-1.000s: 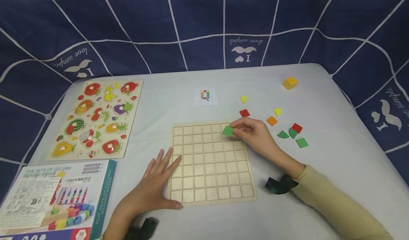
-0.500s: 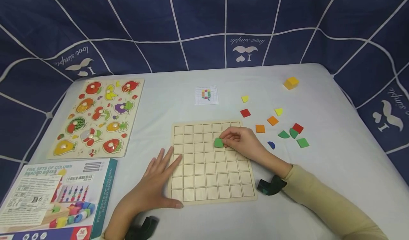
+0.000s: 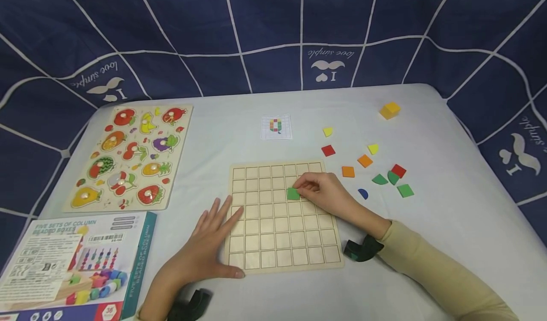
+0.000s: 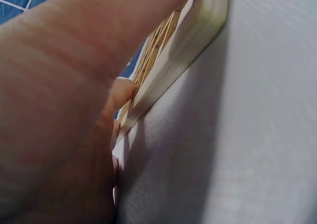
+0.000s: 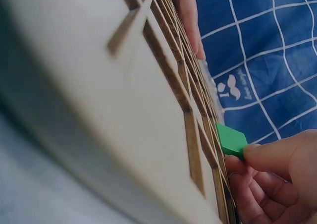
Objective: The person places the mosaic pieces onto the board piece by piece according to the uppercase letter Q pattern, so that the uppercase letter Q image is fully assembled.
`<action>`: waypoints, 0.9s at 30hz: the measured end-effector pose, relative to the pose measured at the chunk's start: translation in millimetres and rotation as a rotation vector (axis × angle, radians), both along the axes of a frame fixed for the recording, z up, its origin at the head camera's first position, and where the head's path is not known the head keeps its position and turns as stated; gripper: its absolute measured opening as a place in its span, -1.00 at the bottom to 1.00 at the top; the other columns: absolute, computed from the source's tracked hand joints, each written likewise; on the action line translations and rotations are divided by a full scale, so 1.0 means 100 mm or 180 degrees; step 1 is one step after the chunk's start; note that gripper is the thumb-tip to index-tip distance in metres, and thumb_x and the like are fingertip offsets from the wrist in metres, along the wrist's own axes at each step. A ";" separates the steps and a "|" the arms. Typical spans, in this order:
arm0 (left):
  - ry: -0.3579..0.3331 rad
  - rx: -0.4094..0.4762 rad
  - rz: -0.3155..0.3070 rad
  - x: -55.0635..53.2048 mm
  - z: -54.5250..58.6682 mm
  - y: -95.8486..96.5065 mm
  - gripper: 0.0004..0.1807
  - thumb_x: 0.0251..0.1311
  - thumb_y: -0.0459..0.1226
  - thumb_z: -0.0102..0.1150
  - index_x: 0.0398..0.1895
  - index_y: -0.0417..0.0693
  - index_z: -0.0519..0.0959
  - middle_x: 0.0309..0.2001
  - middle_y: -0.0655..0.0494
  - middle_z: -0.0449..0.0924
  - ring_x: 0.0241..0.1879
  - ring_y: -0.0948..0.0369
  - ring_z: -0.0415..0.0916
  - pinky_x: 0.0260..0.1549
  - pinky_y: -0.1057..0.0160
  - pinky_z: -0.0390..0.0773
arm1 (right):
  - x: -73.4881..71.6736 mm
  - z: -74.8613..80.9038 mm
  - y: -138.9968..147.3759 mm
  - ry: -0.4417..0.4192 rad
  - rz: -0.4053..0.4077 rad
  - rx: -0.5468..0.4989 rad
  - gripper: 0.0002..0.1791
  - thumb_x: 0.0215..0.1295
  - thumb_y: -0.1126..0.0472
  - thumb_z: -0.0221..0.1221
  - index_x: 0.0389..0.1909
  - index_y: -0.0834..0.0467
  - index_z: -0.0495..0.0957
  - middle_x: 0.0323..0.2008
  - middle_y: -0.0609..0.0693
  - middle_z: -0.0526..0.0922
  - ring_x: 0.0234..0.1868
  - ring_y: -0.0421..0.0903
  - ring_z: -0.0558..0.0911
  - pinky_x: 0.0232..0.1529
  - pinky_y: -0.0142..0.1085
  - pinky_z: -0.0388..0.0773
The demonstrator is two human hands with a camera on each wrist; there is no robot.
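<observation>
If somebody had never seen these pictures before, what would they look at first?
Probably the bright green square that the person's right grip pinches at the plain wooden grid board in the middle. Next, perhaps, the big, colorful fruit puzzle on the left, or the little scattered pieces on the right.

The right hand (image 3: 326, 192) covers several squares of the board (image 3: 274, 226) and a bit of the green tile (image 3: 292, 194), and the left hand (image 3: 208, 250) hides part of the board's left edge. The box (image 3: 79, 269) runs off the left and bottom of the head view, its finest print too small to read, like the details on the card (image 3: 276, 127). The board's near rim blurs in the right wrist view.
</observation>
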State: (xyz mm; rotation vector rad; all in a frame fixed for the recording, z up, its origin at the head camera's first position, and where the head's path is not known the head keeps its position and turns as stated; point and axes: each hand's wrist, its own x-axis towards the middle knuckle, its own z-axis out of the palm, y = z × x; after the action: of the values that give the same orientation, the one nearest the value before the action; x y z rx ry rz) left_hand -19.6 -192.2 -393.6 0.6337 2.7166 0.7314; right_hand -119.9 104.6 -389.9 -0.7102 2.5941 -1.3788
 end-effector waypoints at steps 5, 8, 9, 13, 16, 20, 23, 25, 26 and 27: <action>-0.0007 -0.0001 0.0001 0.00 0.00 0.00 0.41 -0.55 0.31 0.45 0.48 0.07 -0.03 0.48 0.03 -0.38 0.40 -0.02 -0.53 0.25 -0.15 -0.33 | 0.00 0.01 0.00 -0.0002 -0.0002 0.0045 -0.88 0.10 0.39 0.29 -0.40 0.09 0.66 -0.48 -0.18 0.61 -0.46 -0.24 0.56 -0.39 -0.35 0.55; -0.0011 -0.0005 -0.0001 0.00 0.01 0.00 0.41 -0.54 0.32 0.44 0.48 0.07 -0.03 0.48 0.03 -0.39 0.40 -0.02 -0.53 0.25 -0.15 -0.33 | 0.00 0.01 0.00 0.0032 0.0006 0.0027 -0.87 0.10 0.39 0.29 -0.40 0.10 0.67 -0.44 -0.17 0.62 -0.44 -0.25 0.57 -0.38 -0.37 0.55; -0.0012 -0.0008 -0.0002 0.00 0.01 0.00 0.41 -0.54 0.33 0.43 0.48 0.07 -0.04 0.48 0.03 -0.39 0.40 -0.02 -0.53 0.25 -0.15 -0.33 | 0.00 0.00 0.00 0.0066 0.0017 0.0014 -0.87 0.09 0.40 0.29 -0.40 0.11 0.67 -0.42 -0.17 0.62 -0.43 -0.25 0.57 -0.38 -0.37 0.55; -0.0022 -0.0025 0.0000 0.00 0.01 0.00 0.41 -0.55 0.34 0.42 0.48 0.08 -0.04 0.48 0.04 -0.40 0.40 -0.01 -0.54 0.25 -0.15 -0.34 | -0.01 -0.01 0.00 0.0272 0.0041 0.0028 -0.86 0.08 0.41 0.30 -0.37 0.12 0.69 -0.39 -0.15 0.61 -0.41 -0.25 0.54 -0.38 -0.39 0.52; -0.0024 -0.0032 -0.0001 0.00 0.01 0.00 0.42 -0.55 0.33 0.43 0.48 0.08 -0.04 0.48 0.04 -0.40 0.40 -0.01 -0.54 0.25 -0.15 -0.34 | -0.01 -0.02 0.01 0.0376 0.0064 0.0048 -0.86 0.08 0.41 0.30 -0.35 0.13 0.71 -0.37 -0.15 0.60 -0.40 -0.25 0.52 -0.38 -0.39 0.49; -0.0020 -0.0007 -0.0002 0.00 0.02 0.00 0.41 -0.55 0.30 0.45 0.48 0.07 -0.04 0.48 0.03 -0.39 0.40 -0.02 -0.53 0.25 -0.15 -0.34 | -0.01 -0.02 0.01 0.0402 0.0100 0.0069 -0.85 0.09 0.41 0.29 -0.32 0.15 0.72 -0.35 -0.14 0.61 -0.38 -0.24 0.52 -0.38 -0.39 0.48; -0.0023 0.0015 -0.0002 0.00 0.02 0.00 0.41 -0.55 0.29 0.46 0.48 0.07 -0.04 0.48 0.04 -0.39 0.40 -0.02 -0.53 0.25 -0.14 -0.34 | -0.01 -0.02 0.01 0.0393 0.0120 0.0086 -0.85 0.10 0.41 0.29 -0.31 0.17 0.72 -0.35 -0.14 0.61 -0.36 -0.24 0.53 -0.37 -0.38 0.49; -0.0020 0.0010 -0.0007 0.01 0.02 0.00 0.41 -0.55 0.29 0.46 0.48 0.08 -0.04 0.48 0.04 -0.40 0.40 -0.02 -0.53 0.25 -0.14 -0.33 | 0.00 -0.01 0.01 0.0383 0.0129 0.0092 -0.85 0.11 0.41 0.28 -0.29 0.18 0.72 -0.36 -0.14 0.60 -0.35 -0.24 0.53 -0.36 -0.37 0.49; -0.0015 0.0004 -0.0010 0.01 0.01 0.00 0.41 -0.54 0.29 0.46 0.48 0.08 -0.04 0.48 0.04 -0.40 0.40 -0.02 -0.53 0.25 -0.13 -0.33 | 0.00 -0.01 0.01 0.0373 0.0130 0.0096 -0.85 0.11 0.41 0.28 -0.29 0.18 0.72 -0.35 -0.14 0.60 -0.34 -0.24 0.54 -0.36 -0.36 0.49; -0.0009 -0.0008 -0.0013 0.01 0.01 0.00 0.41 -0.54 0.30 0.45 0.48 0.08 -0.04 0.48 0.04 -0.40 0.40 -0.01 -0.53 0.25 -0.13 -0.33 | 0.00 -0.01 0.01 0.0358 0.0132 0.0101 -0.85 0.12 0.41 0.27 -0.29 0.19 0.71 -0.35 -0.14 0.60 -0.33 -0.24 0.54 -0.36 -0.36 0.49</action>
State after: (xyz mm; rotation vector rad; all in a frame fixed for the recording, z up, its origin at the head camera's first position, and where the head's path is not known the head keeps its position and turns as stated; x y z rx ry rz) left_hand -19.0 -191.9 -392.3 0.6367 2.7124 0.7271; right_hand -120.1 105.8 -391.0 -0.8555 2.6631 -1.3196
